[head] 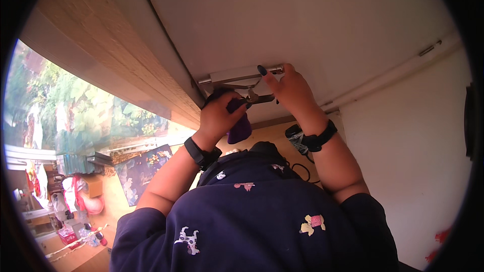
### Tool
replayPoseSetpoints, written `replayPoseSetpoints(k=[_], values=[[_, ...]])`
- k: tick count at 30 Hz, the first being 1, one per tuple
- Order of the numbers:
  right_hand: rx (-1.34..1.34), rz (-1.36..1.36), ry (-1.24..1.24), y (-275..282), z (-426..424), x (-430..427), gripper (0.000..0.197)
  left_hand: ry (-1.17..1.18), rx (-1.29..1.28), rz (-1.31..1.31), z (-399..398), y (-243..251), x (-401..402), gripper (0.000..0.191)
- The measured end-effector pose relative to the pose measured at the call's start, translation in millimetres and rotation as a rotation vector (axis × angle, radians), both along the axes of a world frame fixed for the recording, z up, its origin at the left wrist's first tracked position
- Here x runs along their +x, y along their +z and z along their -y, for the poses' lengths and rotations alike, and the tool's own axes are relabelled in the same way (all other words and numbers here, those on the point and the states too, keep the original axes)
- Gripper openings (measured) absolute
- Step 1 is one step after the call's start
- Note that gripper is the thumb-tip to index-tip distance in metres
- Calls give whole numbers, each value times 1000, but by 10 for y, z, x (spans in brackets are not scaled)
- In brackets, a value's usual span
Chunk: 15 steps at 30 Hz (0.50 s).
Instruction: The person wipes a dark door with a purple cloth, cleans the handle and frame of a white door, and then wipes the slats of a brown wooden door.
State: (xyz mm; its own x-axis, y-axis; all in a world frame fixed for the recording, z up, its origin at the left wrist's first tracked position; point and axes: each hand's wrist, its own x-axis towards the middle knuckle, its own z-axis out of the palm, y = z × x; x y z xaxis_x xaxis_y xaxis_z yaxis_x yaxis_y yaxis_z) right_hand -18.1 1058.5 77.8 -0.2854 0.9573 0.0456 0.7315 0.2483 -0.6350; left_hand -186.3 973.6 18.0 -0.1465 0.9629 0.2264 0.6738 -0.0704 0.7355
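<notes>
A metal sliding door bolt (204, 81) is fixed across a white door panel (302, 19) in front of me. My right hand (297, 92) grips the bolt's right end, its dark-nailed thumb lying along the rod. Just below the bolt, my left hand (217, 119) holds a purple cloth (240, 130) that hangs under the fingers. A small shiny metal piece (252, 95) and a dark bar (262, 99) show between the hands; whether they are a lock or a handle part is unclear. The left fingertips are partly hidden by the cloth.
A wooden door frame (113, 56) runs along the left. Beyond it are a dark printed mat (145, 175), a cardboard box (92, 186) and assorted items on the floor. A dark object in clear plastic (297, 138) is by my right wrist. A white wall (404, 151) stands right.
</notes>
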Motion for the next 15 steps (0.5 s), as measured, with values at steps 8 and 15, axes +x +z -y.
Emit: replayPoseSetpoints(k=[8,15], values=[[309,-132,95,-20,-216,479,30,9,-50,21,44,-30,-40,27],[1073,-304,625,-111,-481,404,32,13,-66,56,108,33,-40,31]])
